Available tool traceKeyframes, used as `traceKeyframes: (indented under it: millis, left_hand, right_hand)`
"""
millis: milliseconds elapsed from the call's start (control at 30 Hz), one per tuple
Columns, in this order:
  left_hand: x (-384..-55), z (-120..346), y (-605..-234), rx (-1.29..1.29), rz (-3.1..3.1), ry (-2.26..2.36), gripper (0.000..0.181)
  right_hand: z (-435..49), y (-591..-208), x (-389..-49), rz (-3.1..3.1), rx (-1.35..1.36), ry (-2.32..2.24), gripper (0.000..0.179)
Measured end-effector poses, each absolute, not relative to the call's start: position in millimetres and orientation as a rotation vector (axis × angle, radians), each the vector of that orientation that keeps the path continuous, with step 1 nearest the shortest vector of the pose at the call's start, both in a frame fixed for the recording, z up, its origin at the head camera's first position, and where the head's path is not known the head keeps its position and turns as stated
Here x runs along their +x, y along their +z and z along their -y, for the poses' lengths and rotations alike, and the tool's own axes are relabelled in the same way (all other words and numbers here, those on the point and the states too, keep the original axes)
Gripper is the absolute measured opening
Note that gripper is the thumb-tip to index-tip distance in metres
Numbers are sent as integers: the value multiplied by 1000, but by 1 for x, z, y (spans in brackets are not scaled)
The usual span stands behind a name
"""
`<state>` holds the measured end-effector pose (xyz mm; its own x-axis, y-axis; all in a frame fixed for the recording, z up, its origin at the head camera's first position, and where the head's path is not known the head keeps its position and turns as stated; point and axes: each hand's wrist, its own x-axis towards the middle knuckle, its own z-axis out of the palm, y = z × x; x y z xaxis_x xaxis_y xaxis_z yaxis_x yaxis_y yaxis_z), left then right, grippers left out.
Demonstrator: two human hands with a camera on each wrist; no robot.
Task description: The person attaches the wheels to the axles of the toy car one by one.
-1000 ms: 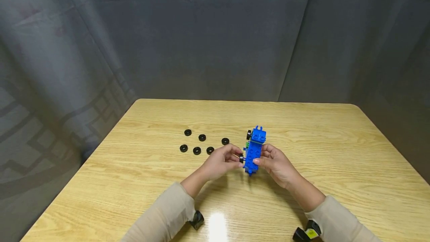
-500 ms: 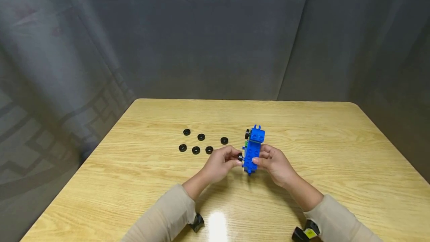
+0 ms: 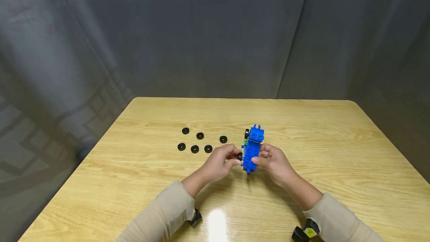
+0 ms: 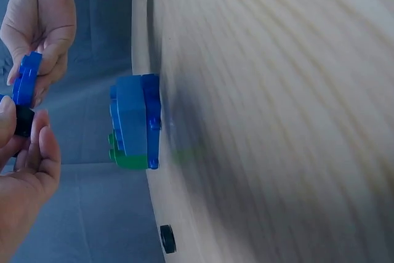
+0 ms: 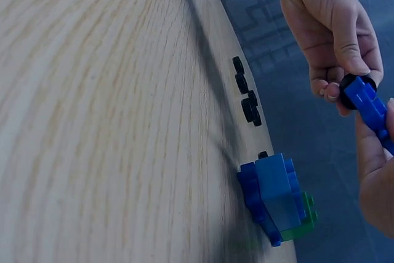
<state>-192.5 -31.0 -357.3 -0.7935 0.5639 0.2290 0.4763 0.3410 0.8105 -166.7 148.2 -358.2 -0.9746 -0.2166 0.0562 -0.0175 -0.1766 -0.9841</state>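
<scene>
Head view: blue brick piece [image 3: 249,156] between hands [image 3: 219,163], left pinching black wheel [image 3: 240,156].

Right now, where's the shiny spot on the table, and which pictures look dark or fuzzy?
Head view: white glare low on the table, soft shadows below the left hand and right hand; left wrist view: dim and bluish, fuzzy wood grain, a murky shadow beside the blue block; right wrist view: also dim and bluish, a long dark shadow across the wood.
</scene>
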Motion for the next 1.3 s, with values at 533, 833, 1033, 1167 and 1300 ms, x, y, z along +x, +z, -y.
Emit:
traceKeyframes:
  millis: [533, 833, 1033, 1167, 1300]
  left_hand:
    - [-178, 32, -335, 994, -2420, 1523, 12]
    - [-192, 32, -364, 960, -2388, 1561, 15]
    - [-193, 33, -364, 914, -2393, 1573, 16]
    - [-194, 34, -364, 881, -2399, 1583, 16]
    - [-195, 35, -365, 858, -2401, 1597, 17]
  right_hand:
    - [-144, -359, -166, -1927, -312, -2296, 16]
    - [-146, -358, -169, -1905, -328, -2266, 18]
    - [-149, -359, -171, -1845, -337, -2259, 19]
    - [-149, -359, -170, -1841, -335, -2238, 24]
    - [-148, -359, -170, -1827, -350, -2223, 34]
